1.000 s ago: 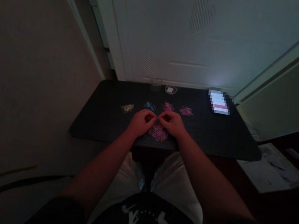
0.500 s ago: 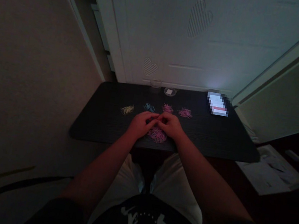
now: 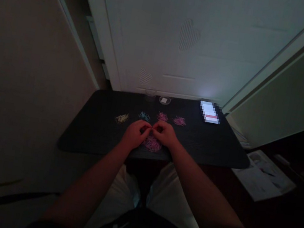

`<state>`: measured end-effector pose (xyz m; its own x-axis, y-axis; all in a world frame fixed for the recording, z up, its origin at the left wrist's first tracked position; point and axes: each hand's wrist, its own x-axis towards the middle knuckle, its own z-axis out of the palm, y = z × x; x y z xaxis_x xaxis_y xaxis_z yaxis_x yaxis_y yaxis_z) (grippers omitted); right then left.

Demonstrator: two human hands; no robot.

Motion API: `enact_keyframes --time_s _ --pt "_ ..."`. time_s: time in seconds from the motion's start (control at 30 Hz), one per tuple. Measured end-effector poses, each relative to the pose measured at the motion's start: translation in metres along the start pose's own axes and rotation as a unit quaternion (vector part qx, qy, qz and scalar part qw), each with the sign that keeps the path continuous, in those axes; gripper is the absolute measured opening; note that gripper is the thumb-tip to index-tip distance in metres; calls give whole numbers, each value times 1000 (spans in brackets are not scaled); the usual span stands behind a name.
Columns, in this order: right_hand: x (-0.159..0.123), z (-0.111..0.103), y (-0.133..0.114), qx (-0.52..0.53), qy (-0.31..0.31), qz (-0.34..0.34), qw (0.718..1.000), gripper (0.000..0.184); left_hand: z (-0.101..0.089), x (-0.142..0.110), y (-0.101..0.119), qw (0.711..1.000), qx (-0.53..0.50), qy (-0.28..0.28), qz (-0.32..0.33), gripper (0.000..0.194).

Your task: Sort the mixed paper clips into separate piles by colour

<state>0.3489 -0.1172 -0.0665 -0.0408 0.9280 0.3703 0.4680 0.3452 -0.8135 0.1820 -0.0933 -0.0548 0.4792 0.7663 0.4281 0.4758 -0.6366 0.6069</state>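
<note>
From our head, our left hand (image 3: 133, 133) and right hand (image 3: 167, 134) pinch close together; it's too dark to tell what each grip has. The pinkish pile (image 3: 152, 144) sits by them on the surface (image 3: 207, 146), probably for easy reach.

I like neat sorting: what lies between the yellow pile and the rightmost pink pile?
A blue pile, then another pink pile, as the head view shows.
</note>
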Motion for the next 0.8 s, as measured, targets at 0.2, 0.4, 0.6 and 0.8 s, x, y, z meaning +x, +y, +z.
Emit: enact_keyframes --time_s 0.2,0.4,0.6,0.8 --pt "1 0 1 -1 9 -4 1000 2 -1 0 0 1000 5 -8 -7 10" --pt "1 0 4 21 17 7 1000 2 -1 1 0 1000 13 -15 -13 10" --pt "1 0 -1 19 15 11 1000 3 0 1 -2 1000 18 -10 -9 9" --pt "1 0 -7 20 -5 33 999 12 0 1 -2 1000 16 1 -12 11"
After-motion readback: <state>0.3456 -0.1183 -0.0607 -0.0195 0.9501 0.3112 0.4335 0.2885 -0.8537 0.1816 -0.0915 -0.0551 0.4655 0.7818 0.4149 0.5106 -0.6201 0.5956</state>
